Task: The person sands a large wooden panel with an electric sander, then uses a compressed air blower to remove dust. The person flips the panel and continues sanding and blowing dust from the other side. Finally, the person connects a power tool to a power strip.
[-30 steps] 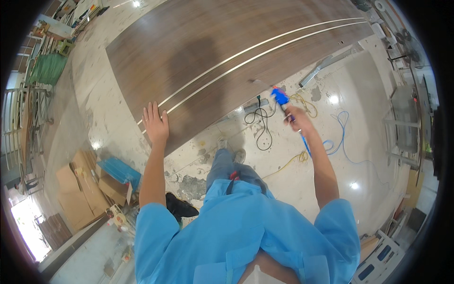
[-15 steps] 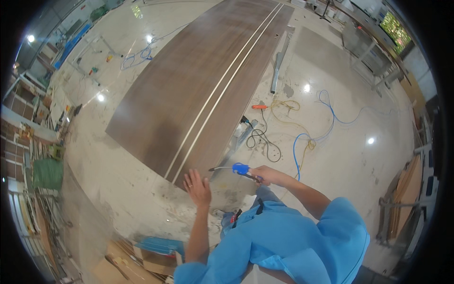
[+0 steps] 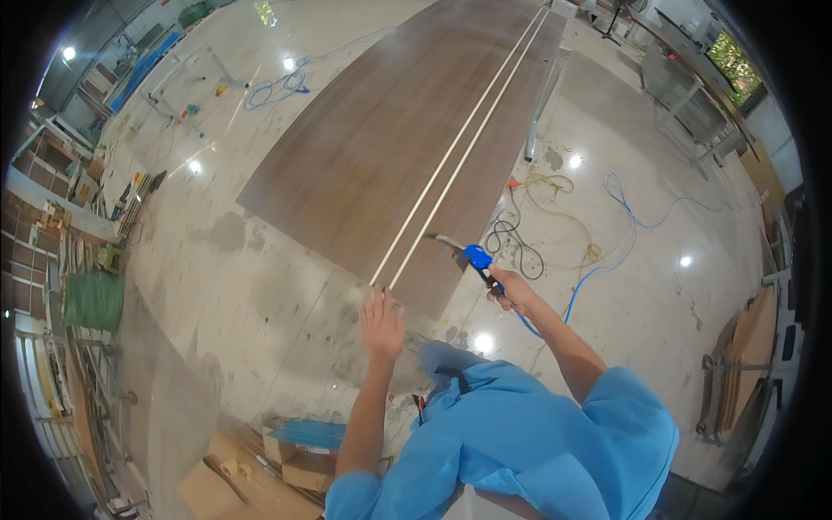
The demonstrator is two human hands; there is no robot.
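Note:
A large brown wood-grain panel [image 3: 373, 147] stretches away in front of me, with two thin pale parallel lines [image 3: 445, 158] running along its length. In my right hand [image 3: 513, 290] is a blue air blow gun [image 3: 477, 256], fingers wrapped round its handle. The gun's thin nozzle points left over the near part of the panel, beside the right-hand line. From its handle a blue air hose trails down to the right. My left hand [image 3: 381, 322] lies at the panel's near edge, by the ends of the lines, with its fingers stretched out and nothing in it.
Coiled black cable [image 3: 520, 247] and yellow cord [image 3: 555, 184] lie on the floor right of the panel, near a metal bar [image 3: 539, 126]. More blue hose [image 3: 277, 94] loops at the far left. Cardboard boxes [image 3: 308, 471] stand at the lower left. A bench [image 3: 689, 100] stands back right.
My right hand has raised the blow gun, bringing its nozzle over the panel. My left hand has shifted slightly right along the near edge. The view has turned, so the panel appears farther right.

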